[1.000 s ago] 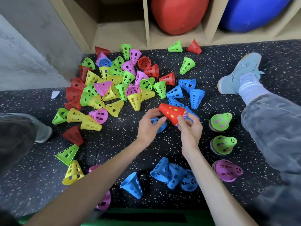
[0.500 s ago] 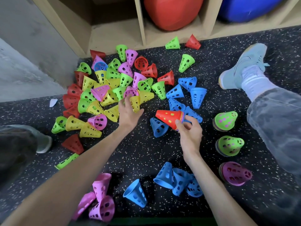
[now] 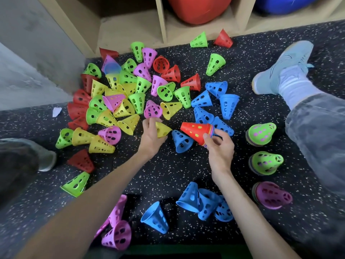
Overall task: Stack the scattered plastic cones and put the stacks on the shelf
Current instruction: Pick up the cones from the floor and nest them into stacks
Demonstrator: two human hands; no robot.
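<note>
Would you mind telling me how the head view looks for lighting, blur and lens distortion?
Head view: soft, even light with faint shadows; the left hand and right hand look sharp, while the dark shape at the left edge is blurred; the shelf uprights splay outward, which suggests wide-angle distortion.

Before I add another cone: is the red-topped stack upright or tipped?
Tipped. The red-topped stack lies nearly sideways, tip pointing left, its rims pinched in the right hand.
</note>
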